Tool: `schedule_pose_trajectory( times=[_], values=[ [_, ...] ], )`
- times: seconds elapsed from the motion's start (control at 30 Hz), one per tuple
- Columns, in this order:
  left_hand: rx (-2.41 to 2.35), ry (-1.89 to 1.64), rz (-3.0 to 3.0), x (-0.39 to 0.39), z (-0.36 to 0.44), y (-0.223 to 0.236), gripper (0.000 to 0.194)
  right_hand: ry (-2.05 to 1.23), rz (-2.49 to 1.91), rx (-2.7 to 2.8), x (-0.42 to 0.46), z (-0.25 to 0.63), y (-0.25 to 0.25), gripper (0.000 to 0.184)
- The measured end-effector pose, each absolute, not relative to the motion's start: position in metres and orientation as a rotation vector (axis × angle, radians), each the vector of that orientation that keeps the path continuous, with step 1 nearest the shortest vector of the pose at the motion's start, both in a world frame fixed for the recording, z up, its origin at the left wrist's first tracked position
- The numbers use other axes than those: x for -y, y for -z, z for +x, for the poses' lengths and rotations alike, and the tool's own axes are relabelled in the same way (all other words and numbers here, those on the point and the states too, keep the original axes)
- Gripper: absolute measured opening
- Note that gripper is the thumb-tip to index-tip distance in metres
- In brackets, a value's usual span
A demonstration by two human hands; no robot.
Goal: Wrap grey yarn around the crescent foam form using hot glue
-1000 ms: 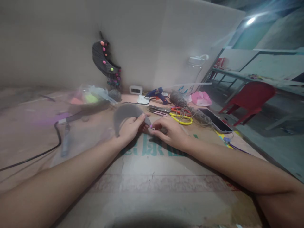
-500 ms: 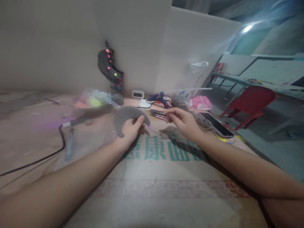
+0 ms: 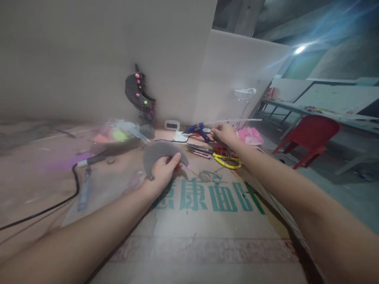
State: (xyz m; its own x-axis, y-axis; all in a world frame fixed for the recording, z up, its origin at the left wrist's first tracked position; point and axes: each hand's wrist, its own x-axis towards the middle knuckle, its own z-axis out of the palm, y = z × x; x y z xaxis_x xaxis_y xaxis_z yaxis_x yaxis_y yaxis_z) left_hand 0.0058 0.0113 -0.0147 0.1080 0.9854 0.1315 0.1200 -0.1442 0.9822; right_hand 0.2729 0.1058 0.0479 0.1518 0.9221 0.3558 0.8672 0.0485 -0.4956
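My left hand (image 3: 164,170) grips a grey crescent-shaped piece (image 3: 161,152) wrapped in twine, held just above the cardboard sheet (image 3: 207,221). A thin strand of twine (image 3: 204,175) trails from its tip and curls on the cardboard. My right hand (image 3: 225,134) is stretched out far over the table, next to the blue glue gun (image 3: 197,129) and the pink cloth (image 3: 251,135). Its fingers are curled, and I cannot make out anything in them.
Yellow-handled scissors (image 3: 227,161), red-handled scissors (image 3: 222,150) and small snips (image 3: 197,152) lie beside the right forearm. A bag of coloured bits (image 3: 117,134), a dark decorated crescent (image 3: 138,94) against the wall, a small clock (image 3: 172,125), a black cable (image 3: 59,197) and a red chair (image 3: 310,134) are around.
My right hand left the crescent's tip and moved away to the far side, up to the glue gun. The left hand kept hold of the crescent. The view tilted upward.
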Motion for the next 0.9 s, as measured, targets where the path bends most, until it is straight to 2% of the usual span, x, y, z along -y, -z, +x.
schedule_pose_trajectory(
  times=[0.13, 0.33, 0.5, 0.77, 0.9],
  values=[
    [-1.128, -1.171, 1.442, -0.012, 0.005, 0.017, 0.051, -0.170, -1.863, 1.706, -0.132, 0.274, -0.046, 0.036],
    [-1.138, -1.155, 1.439, -0.011, 0.006, 0.017, 0.050, -0.329, -1.749, 1.913, -0.137, 0.251, -0.029, 0.039],
    [-1.082, -1.156, 1.425, -0.011, 0.007, 0.017, 0.051, -0.284, -1.775, 1.866, -0.135, 0.238, -0.029, 0.033],
    [-1.097, -1.163, 1.463, -0.012, 0.008, 0.017, 0.051, -0.266, -1.742, 1.822, -0.093, 0.240, -0.064, 0.034],
    [-1.097, -1.181, 1.502, -0.016, 0.006, 0.023, 0.052, -0.461, -1.567, 1.808, -0.057, 0.240, -0.070, 0.026]
  ],
)
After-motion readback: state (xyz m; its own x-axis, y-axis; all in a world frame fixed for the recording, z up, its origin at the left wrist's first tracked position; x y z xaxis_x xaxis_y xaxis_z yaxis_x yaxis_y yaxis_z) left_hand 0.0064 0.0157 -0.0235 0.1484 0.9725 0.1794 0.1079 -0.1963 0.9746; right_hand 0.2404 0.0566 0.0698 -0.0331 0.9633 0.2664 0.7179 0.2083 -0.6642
